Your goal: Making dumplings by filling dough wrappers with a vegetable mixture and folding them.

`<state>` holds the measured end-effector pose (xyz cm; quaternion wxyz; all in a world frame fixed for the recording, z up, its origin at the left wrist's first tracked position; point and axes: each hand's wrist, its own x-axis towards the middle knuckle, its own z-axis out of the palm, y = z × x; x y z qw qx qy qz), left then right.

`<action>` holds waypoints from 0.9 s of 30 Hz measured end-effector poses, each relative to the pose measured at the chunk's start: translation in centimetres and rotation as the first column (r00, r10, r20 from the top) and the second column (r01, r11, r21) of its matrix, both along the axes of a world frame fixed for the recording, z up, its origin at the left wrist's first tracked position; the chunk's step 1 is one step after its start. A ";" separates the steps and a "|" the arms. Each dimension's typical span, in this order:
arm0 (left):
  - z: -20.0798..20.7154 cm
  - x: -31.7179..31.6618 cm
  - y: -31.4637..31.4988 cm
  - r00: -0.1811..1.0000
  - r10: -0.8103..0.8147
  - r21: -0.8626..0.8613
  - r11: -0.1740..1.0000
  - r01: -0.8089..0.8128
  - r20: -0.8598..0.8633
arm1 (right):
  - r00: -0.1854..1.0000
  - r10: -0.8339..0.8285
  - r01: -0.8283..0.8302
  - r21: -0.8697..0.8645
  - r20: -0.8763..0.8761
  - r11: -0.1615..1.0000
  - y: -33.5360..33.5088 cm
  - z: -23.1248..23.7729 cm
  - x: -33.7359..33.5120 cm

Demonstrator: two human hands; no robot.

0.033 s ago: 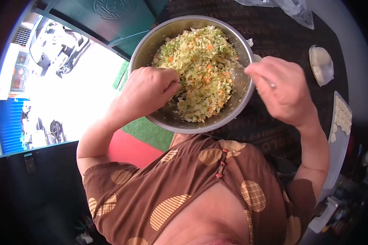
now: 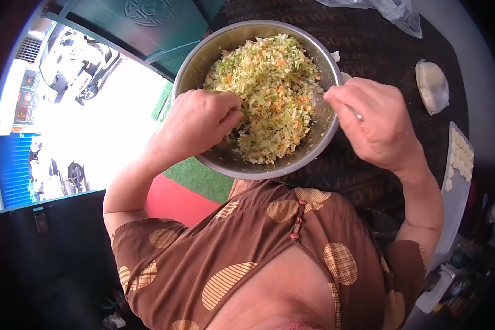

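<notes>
Head view: the steel mixing bowl (image 2: 267, 174), holding shredded cabbage-and-carrot mix (image 2: 269, 99), sits ahead at twelve o'clock. Keeping the bowl steady and movements low over the mix should limit spills. Between its eight and nine o'clock, the left hand (image 2: 201, 118) curls narrowly, knuckles up; at three, the right hand (image 2: 377, 124) pinches. What either grips, I cannot tell.
</notes>
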<state>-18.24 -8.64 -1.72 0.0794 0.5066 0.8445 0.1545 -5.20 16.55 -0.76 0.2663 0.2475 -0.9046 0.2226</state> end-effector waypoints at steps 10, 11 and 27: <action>0.0 -0.1 0.6 0.998 0.047 -0.017 0.999 -0.047 0.028 | 0.873 -0.041 0.404 -0.675 0.486 0.618 0.6 -2.0 0.4; 0.1 0.0 0.8 0.997 0.050 -0.024 0.999 -0.049 0.054 | 0.866 -0.008 0.424 -0.725 0.500 0.543 0.8 -2.2 0.5; -0.2 0.8 2.7 0.991 -0.134 0.212 0.969 0.127 0.022 | 0.896 0.121 0.353 -0.851 0.427 0.389 1.1 -1.3 1.5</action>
